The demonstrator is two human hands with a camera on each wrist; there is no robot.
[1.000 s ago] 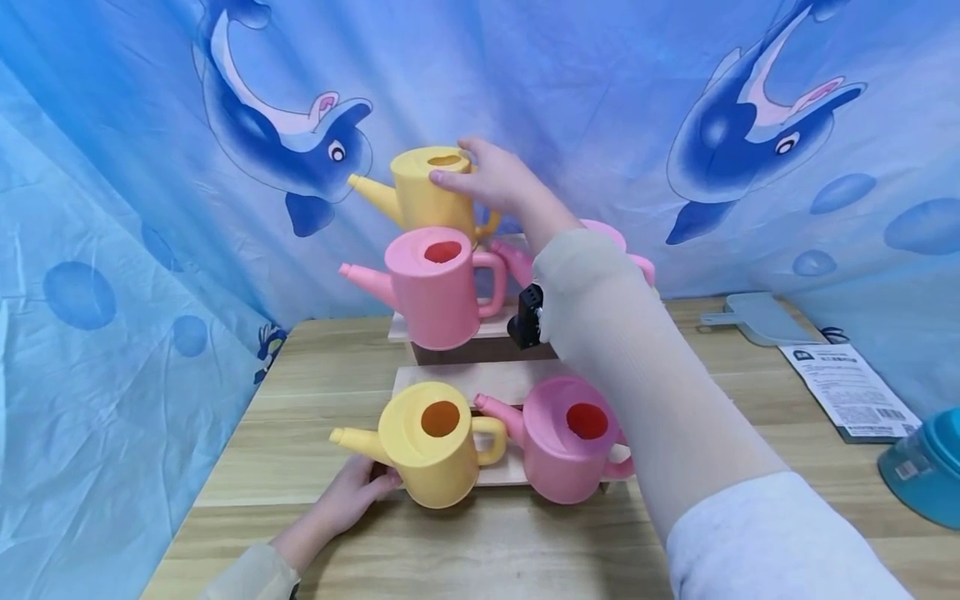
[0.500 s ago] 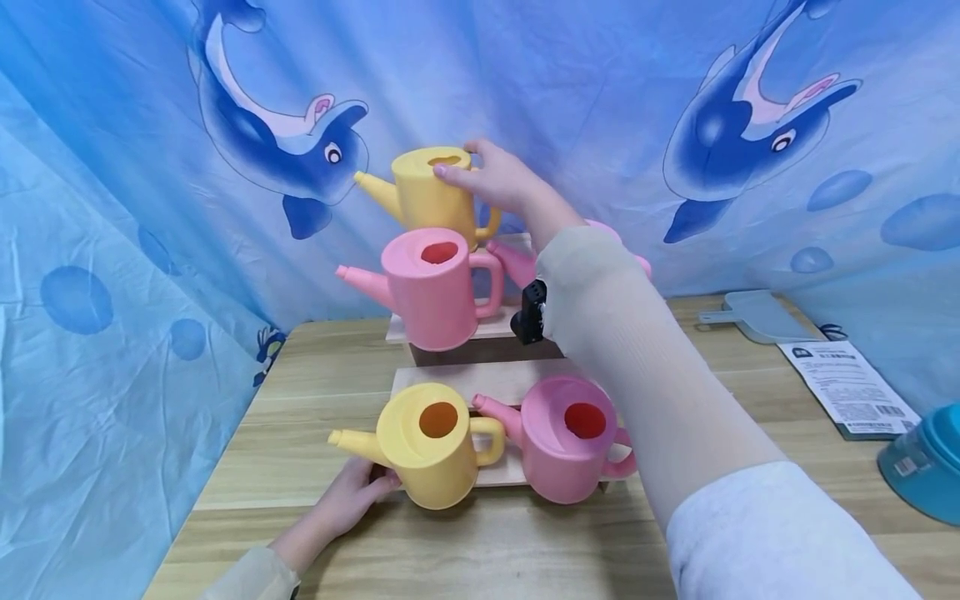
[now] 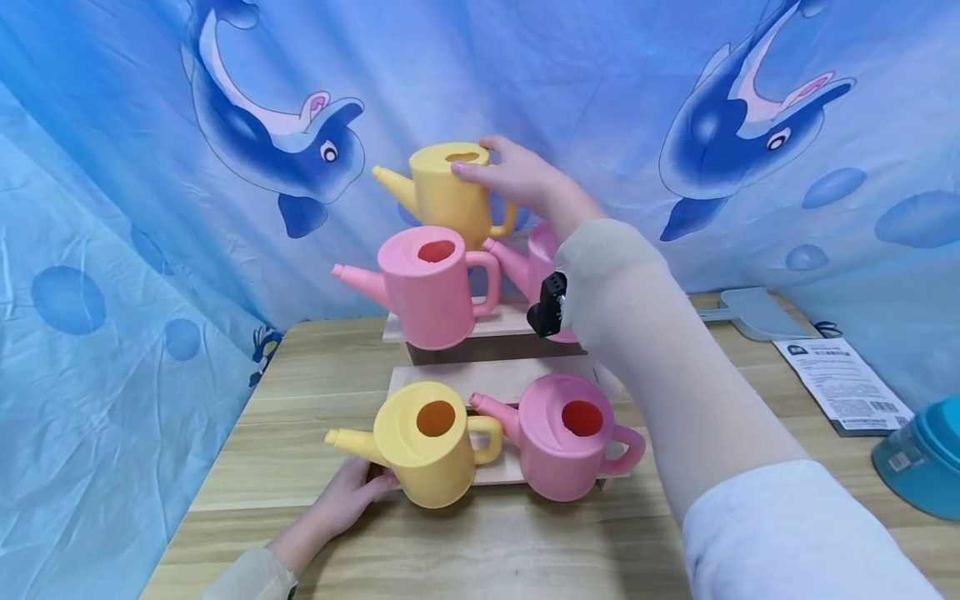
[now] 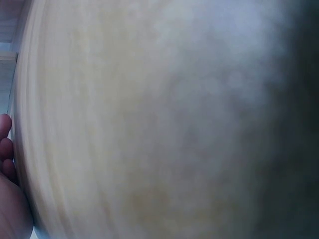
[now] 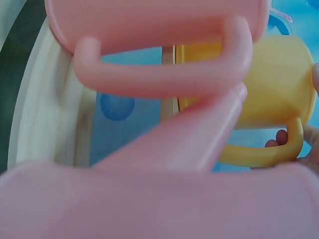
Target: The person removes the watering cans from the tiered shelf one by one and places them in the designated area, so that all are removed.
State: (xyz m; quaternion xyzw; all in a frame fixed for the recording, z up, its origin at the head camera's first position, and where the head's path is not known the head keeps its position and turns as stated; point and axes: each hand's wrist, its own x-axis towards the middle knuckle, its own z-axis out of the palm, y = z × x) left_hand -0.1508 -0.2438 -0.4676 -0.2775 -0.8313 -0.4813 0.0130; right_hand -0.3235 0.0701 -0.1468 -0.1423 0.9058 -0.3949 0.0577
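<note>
My right hand (image 3: 517, 173) grips the top rim of a yellow watering can (image 3: 450, 200), thumb on the near side, at the top of a wooden stepped stand (image 3: 502, 379); whether its base touches the stand is hidden. A pink watering can (image 3: 431, 292) stands in front of it, and another pink watering can (image 3: 517, 262) is partly behind my right forearm. On the lowest step sit a yellow watering can (image 3: 431, 467) and a darker pink one (image 3: 562, 454). My left hand (image 3: 348, 496) rests low beside the lower yellow can, at the stand's left corner; its fingertips are partly hidden.
A wooden table (image 3: 285, 417) carries the stand. To the right lie a grey-blue dustpan (image 3: 765, 315) and a printed card (image 3: 843, 383), with a teal container (image 3: 922, 458) nearer. A blue dolphin-print curtain (image 3: 570, 92) hangs behind.
My right hand has shifted right with the upper yellow watering can. More of the pink can beside my right sleeve shows. My left hand stays by the stand's corner.
</note>
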